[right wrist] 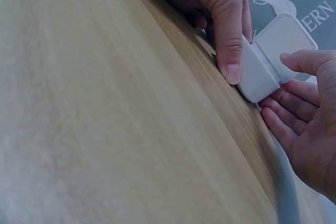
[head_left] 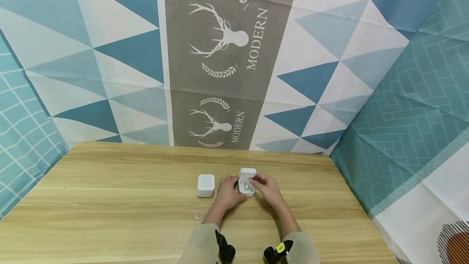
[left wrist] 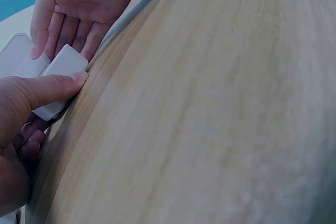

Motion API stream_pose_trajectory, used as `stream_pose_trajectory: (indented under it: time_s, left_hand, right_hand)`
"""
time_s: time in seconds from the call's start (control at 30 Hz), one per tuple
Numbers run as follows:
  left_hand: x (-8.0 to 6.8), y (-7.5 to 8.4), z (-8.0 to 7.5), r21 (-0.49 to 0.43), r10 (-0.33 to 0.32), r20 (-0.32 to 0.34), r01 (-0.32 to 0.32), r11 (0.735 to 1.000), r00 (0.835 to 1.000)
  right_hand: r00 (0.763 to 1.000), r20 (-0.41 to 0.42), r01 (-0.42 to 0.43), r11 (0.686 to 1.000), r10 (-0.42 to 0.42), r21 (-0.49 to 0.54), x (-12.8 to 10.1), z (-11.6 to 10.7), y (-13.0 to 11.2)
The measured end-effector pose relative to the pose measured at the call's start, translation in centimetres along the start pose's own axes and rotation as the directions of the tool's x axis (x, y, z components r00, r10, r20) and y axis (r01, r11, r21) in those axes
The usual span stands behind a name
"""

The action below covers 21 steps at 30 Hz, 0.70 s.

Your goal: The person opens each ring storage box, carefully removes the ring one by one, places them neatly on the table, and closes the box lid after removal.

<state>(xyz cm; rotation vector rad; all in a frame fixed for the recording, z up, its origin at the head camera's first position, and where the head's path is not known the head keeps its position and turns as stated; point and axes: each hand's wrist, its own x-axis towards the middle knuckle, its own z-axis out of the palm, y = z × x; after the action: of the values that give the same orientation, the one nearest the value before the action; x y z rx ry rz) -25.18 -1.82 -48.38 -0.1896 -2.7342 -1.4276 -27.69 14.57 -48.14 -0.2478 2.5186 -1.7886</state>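
An open white box [head_left: 247, 184] stood on the wooden surface [head_left: 110, 199], lid up, between both hands. The left hand [head_left: 229, 192] pinched the box's left side, thumb along its wall, other fingers curled behind it. The right hand [head_left: 266, 186] held the right side, fingers fairly straight against the base, thumb on the lid edge. A ring [head_left: 246, 186] sat inside the box. A closed white box [head_left: 205, 185] stood just left of the left hand, apart from it. A second ring [head_left: 199, 215] lay on the surface nearer the person, left of the left forearm, touching nothing. A patterned backdrop [head_left: 227, 52] hung behind the surface.
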Motion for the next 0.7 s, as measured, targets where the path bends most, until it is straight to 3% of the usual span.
stream_pose_trajectory:
  time_s: [0.4,0.57,0.7]
  left_hand:
    - [0.0,-0.1,0.1,0.001,0.001,0.007,-0.001,1.0,1.0]
    - [0.1,-0.1,0.2,-0.002,-0.004,0.005,0.004,1.0,1.0]
    - [0.1,-0.2,0.1,-0.007,-0.013,0.001,0.013,1.0,1.0]
  right_hand:
    - [0.998,-0.056,0.034,0.998,-0.037,-0.049,-0.4,-0.2,-0.6]
    - [0.995,-0.093,0.023,0.999,-0.027,-0.043,-1.2,-0.4,-2.7]
    - [0.993,-0.119,0.017,1.0,-0.019,-0.02,-0.8,-0.6,-2.1]
